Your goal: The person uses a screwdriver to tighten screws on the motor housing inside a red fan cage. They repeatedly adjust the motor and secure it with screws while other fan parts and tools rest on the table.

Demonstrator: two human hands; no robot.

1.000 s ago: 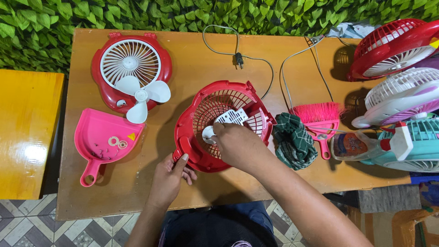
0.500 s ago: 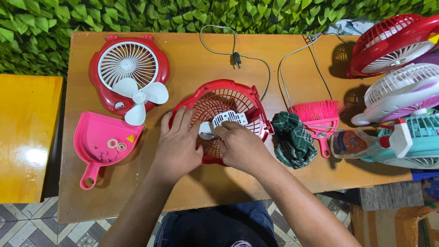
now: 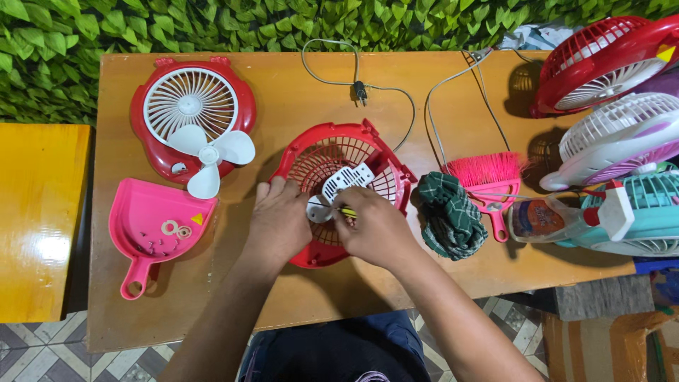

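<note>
Currently red fan housing [image 3: 368, 152] sits mid-table [image 3: 297, 92]. Left hand [image 3: 279, 223] grips its left rim, fingers curled. Right hand [image 3: 375, 230] pinches a yellow-tipped tool [image 3: 346, 211] against the white motor part [image 3: 343, 182]. Green cloth [image 3: 449, 216] just right of housing; pink dustpan [image 3: 152, 226] well left.

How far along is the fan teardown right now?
Done: the front grille and white blade lie off to the left, with small parts in the pink dustpan. In hand: the left hand steadies the red rear housing while the right hand works a small tool at the white motor piece. Left: that piece still sits in the housing.
</note>
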